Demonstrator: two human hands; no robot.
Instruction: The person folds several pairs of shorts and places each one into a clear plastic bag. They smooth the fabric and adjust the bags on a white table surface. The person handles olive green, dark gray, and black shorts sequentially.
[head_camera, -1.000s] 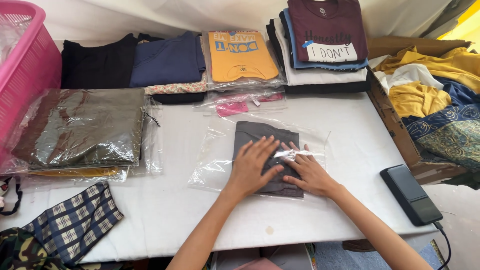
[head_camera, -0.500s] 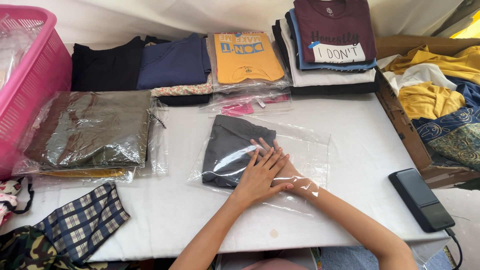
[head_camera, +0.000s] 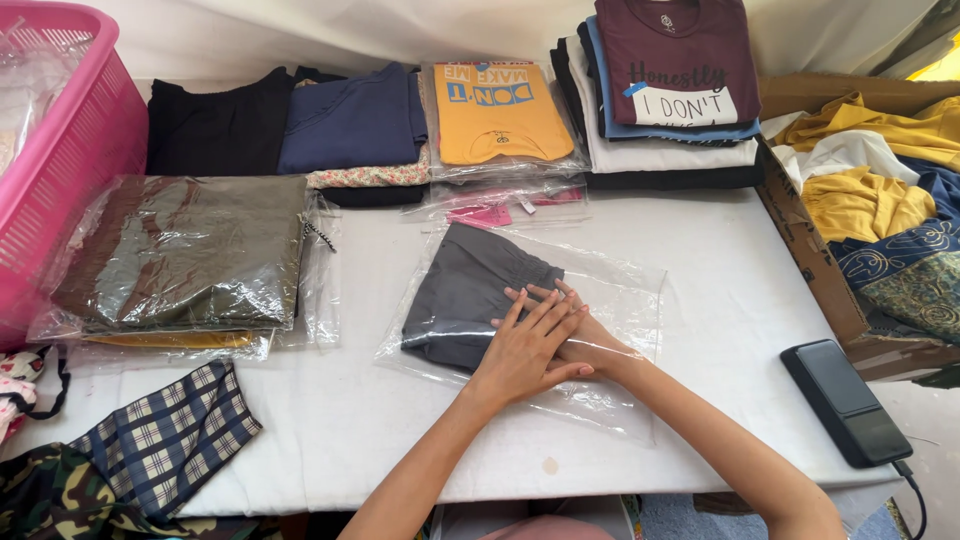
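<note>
Two hands pressing flat on a bagged grey garment at the middle of the table.

The left hand (head_camera: 528, 345) lies palm down over the right hand (head_camera: 590, 345), fingers (head_camera: 545, 312) stretched out straight and spread, gripping nothing, only pressing on the clear plastic bag (head_camera: 610, 300). The folded grey garment (head_camera: 470, 295) sits in the bag's left part, its long axis running from near-left to far-right, tilted against the table (head_camera: 700, 250) edge, the far end pointing toward the orange shirt (head_camera: 505, 110). The bag's right part lies flat with nothing inside. To the left rests a bagged olive garment (head_camera: 190, 250), beside a pink basket (head_camera: 70, 150); a dark flat device (head_camera: 845, 400) lies near the right edge.
</note>
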